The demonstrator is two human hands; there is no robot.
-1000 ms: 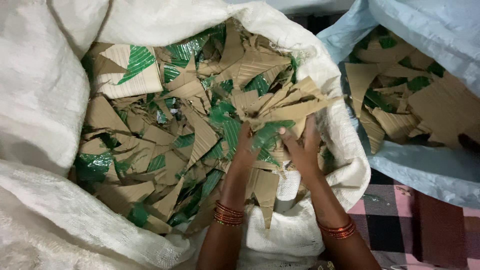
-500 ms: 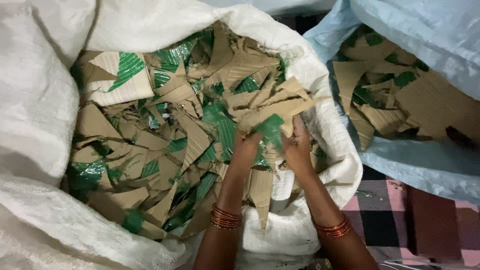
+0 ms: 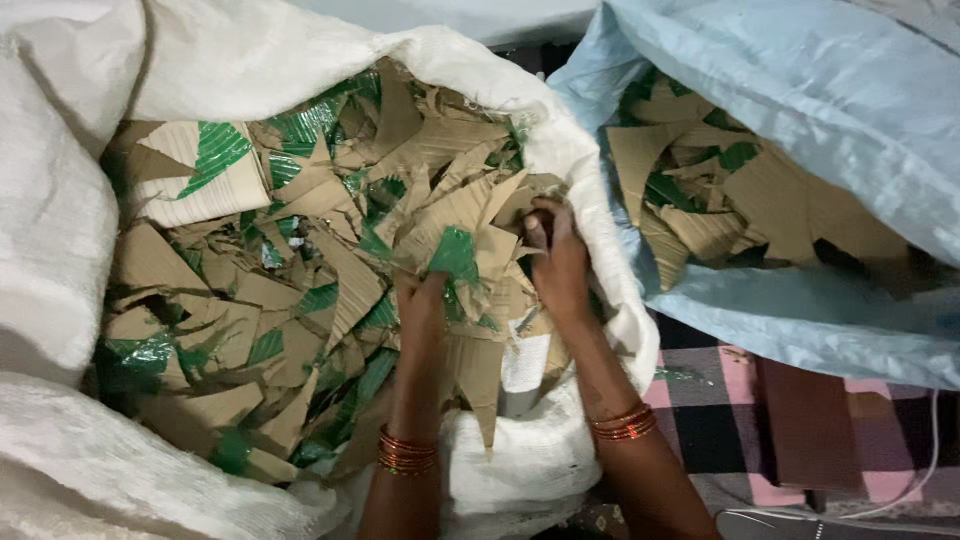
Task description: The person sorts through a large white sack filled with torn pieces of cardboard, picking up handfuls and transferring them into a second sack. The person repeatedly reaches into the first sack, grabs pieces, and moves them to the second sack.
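Observation:
A big white woven sack (image 3: pixel 240 70) lies open and holds several triangular cardboard scraps (image 3: pixel 250 290), brown with green foil patches. My left hand (image 3: pixel 425 305) and my right hand (image 3: pixel 558 262) are both closed on a bundle of these cardboard pieces (image 3: pixel 470 250) at the sack's right rim. Bangles ring both wrists. The bundle is lifted a little above the heap. My fingers are partly hidden under the pieces.
A pale blue woven sack (image 3: pixel 800 120) at the right holds more of the same cardboard scraps (image 3: pixel 720 200). A chequered pink and black cloth (image 3: pixel 720 400) covers the floor below it, with a dark brown flat object (image 3: pixel 810 420) and a thin white cable (image 3: pixel 900 500).
Both hands have moved up and to the right with the bundle of cardboard pieces, toward the white sack's right rim. The view has shifted slightly.

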